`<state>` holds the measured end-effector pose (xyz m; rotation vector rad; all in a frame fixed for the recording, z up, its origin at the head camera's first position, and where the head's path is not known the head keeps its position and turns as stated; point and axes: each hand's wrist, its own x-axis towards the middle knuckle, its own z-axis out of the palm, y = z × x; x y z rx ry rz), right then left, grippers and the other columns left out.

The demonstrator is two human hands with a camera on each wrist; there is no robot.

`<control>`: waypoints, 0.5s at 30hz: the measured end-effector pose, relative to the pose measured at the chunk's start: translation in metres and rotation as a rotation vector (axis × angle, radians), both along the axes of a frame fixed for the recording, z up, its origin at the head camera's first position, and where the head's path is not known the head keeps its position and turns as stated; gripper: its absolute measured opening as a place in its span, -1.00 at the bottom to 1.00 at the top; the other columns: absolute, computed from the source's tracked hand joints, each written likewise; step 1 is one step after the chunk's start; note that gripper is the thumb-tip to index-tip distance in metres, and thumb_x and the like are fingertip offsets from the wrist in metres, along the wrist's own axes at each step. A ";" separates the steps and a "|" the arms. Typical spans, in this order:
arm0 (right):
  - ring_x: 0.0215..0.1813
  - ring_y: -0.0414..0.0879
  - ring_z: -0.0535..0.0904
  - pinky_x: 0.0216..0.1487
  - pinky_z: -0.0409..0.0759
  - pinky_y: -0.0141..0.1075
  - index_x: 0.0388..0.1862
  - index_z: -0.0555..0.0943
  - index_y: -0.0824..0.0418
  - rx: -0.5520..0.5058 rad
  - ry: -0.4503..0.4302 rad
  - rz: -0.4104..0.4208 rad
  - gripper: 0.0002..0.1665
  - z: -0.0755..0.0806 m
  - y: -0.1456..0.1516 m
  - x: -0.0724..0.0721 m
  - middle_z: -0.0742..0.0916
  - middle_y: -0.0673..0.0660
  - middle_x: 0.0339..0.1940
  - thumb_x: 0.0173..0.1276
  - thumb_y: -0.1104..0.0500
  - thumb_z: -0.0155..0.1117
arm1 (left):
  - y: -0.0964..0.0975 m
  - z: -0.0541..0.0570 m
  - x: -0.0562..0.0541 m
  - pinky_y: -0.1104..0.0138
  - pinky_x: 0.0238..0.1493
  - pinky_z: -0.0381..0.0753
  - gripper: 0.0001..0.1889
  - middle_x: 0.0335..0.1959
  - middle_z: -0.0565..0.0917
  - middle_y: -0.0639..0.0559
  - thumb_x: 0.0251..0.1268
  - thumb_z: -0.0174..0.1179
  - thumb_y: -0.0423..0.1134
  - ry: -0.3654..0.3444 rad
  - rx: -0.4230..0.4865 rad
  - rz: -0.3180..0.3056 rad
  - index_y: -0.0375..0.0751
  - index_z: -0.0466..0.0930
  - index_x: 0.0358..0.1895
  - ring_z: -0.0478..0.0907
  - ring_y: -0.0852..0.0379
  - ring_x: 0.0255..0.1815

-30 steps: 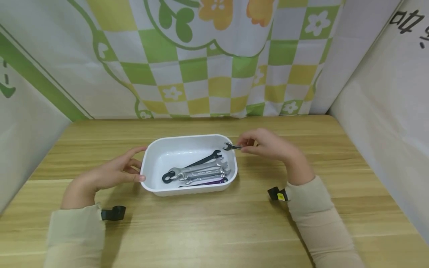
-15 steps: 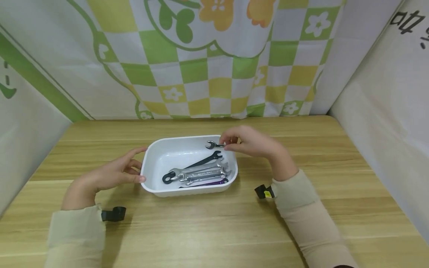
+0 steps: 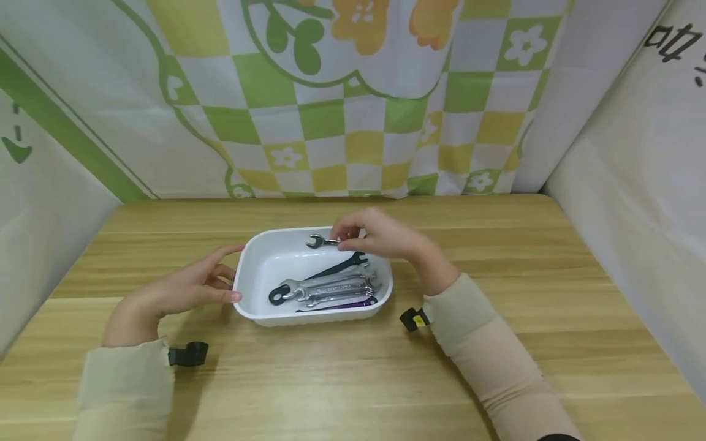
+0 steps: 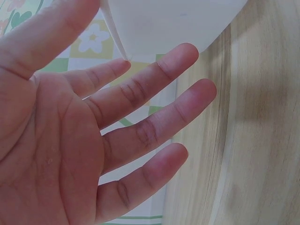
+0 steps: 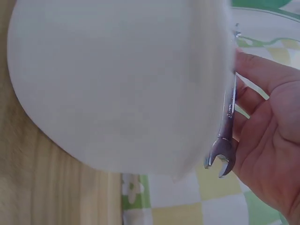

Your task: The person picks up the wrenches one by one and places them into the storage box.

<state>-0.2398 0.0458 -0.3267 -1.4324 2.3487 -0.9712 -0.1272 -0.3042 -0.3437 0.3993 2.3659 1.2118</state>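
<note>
A white tray (image 3: 255,264) sits on the table with several wrenches lying in it. My left hand (image 3: 187,289) is at the tray's left end, its thumb on the rim. In the left wrist view the fingers (image 4: 150,131) are spread and mostly straight beside the tray's wall (image 4: 173,28). Over the tray's back side, my right hand (image 3: 380,235) pinches a small silver open-end wrench (image 3: 317,241). The right wrist view shows that wrench (image 5: 225,129) beside the tray wall (image 5: 108,89). Silver wrenches (image 3: 336,286), a black wrench (image 3: 336,267) and a purple wrench (image 3: 353,304) lie in the tray.
The wooden table (image 3: 309,373) runs to a checkered green and yellow cloth (image 3: 331,147) at the back. White cloth walls stand left and right. A small black device (image 3: 189,354) sits at the left cuff, another black device (image 3: 411,320) at the right.
My right hand has moved left with the small wrench, from the tray's right rim to over its back middle. The left hand has stayed at the tray's left end.
</note>
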 end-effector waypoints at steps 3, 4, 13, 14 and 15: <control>-0.11 -0.13 0.67 0.03 0.63 -0.24 -0.01 0.68 0.26 -0.006 -0.020 0.007 -0.79 -0.004 -0.007 0.000 0.77 0.12 -0.14 0.42 0.25 0.27 | 0.001 0.000 0.000 -0.01 0.10 0.54 -0.01 0.13 0.59 -0.36 0.34 0.29 -0.23 -0.005 -0.003 0.003 -0.16 -0.27 0.60 0.65 -0.02 0.03; -0.10 -0.12 0.66 0.04 0.63 -0.24 -0.01 0.68 0.26 -0.009 -0.027 0.009 -0.78 -0.005 -0.009 -0.001 0.76 0.13 -0.14 0.42 0.25 0.27 | 0.001 0.000 0.000 -0.02 0.10 0.54 -0.01 0.12 0.59 -0.36 0.34 0.29 -0.23 -0.004 -0.004 0.003 -0.16 -0.27 0.60 0.65 -0.02 0.03; -0.17 -0.13 0.64 -0.03 0.63 -0.31 -0.08 0.70 0.29 -0.023 -0.085 0.028 -0.82 -0.024 -0.025 -0.008 0.77 0.14 -0.18 0.37 0.29 0.31 | -0.001 -0.001 -0.001 -0.02 0.09 0.55 0.00 0.13 0.59 -0.37 0.33 0.30 -0.23 -0.003 -0.007 0.009 -0.15 -0.27 0.60 0.65 -0.04 0.05; -0.17 -0.13 0.64 -0.03 0.63 -0.31 -0.09 0.71 0.29 -0.021 -0.088 0.023 -0.82 -0.027 -0.027 -0.008 0.77 0.15 -0.19 0.36 0.30 0.31 | -0.001 -0.001 -0.001 -0.01 0.09 0.55 0.00 0.13 0.59 -0.38 0.33 0.30 -0.23 -0.004 -0.004 0.009 -0.15 -0.27 0.60 0.65 -0.04 0.05; -0.17 -0.13 0.64 -0.03 0.63 -0.31 -0.09 0.71 0.29 -0.016 -0.090 0.016 -0.82 -0.029 -0.029 -0.009 0.77 0.15 -0.19 0.35 0.30 0.32 | -0.001 -0.001 -0.001 -0.01 0.10 0.55 0.00 0.13 0.59 -0.38 0.33 0.30 -0.23 -0.005 -0.005 0.011 -0.16 -0.27 0.60 0.65 -0.04 0.05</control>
